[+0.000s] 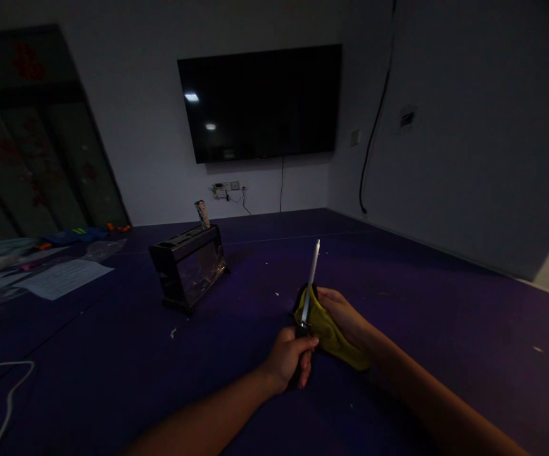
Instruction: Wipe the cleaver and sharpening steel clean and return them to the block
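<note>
My left hand (289, 358) is wrapped round the black handle of a sharpening steel (313, 266), whose pale rod points up and away from me. A small guard shows where rod and handle meet. With my right hand (340, 311) I grip a yellow cloth (330, 334) with a dark edge, which lies against the lower part of the rod. The cloth hangs down toward my right wrist, and some right fingers are hidden behind it. Farther off to the left stands a black knife block (183, 253) with clear side panels. One speckled handle (202, 214) sticks up from its top.
The surface is dark purple, with small white scraps on it. Paper sheets (68, 278), plastic wrap (106, 249) and folded cloths lie at the left. A white cable (11, 396) curves at the lower left. A television (262, 104) hangs on the far wall.
</note>
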Demonstrator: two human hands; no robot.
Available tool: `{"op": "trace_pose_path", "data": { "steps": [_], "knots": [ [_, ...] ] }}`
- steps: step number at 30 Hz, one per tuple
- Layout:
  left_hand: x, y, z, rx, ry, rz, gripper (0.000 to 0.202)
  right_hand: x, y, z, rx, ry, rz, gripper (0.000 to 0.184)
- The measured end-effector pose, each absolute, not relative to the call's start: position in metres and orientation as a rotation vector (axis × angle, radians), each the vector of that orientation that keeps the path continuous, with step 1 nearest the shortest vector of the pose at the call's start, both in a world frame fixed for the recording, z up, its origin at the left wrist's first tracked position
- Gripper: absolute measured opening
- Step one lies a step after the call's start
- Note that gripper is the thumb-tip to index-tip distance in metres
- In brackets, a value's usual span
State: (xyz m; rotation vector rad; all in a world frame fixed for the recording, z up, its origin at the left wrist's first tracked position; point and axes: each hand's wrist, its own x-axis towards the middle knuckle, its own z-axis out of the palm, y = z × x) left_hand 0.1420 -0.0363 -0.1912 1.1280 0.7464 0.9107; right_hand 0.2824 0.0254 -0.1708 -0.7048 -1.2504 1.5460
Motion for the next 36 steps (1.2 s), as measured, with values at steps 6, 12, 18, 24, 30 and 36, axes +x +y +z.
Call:
{"op": "trace_pose_path", "data": {
  "steps": [6,12,18,24,30,36],
  "knots": [
    [0.142,-0.035,-0.193,1.043,0.751,0.967,0.028,0.277,0.018,-0.169,-0.674,-1.384,1.580,0.029],
    [0.141,-0.033,-0.194,1.002,0.758,0.989,0.029,0.274,0.015,-0.167,-0.650,-1.456,1.605,0.031],
    [0.141,-0.036,-0.195,0.999,0.730,1.077,0.035,0.274,0.021,-0.171,-0.668,-1.561,1.498,0.029],
    [0.116,-0.028,-0.156,1.104,0.906,1.553,0.046,0.275,0.029,-0.180,-0.769,-1.600,1.335,0.030],
    [-0.005,-0.012,-0.050,1.597,1.910,1.937,0.046,0.277,0.039,-0.188,-0.833,-1.628,1.271,0.035],
    [-0.139,-0.029,0.043,1.745,3.350,0.805,0.055,0.271,0.040,-0.192,-0.816,-1.619,1.219,0.037]
  ]
}}
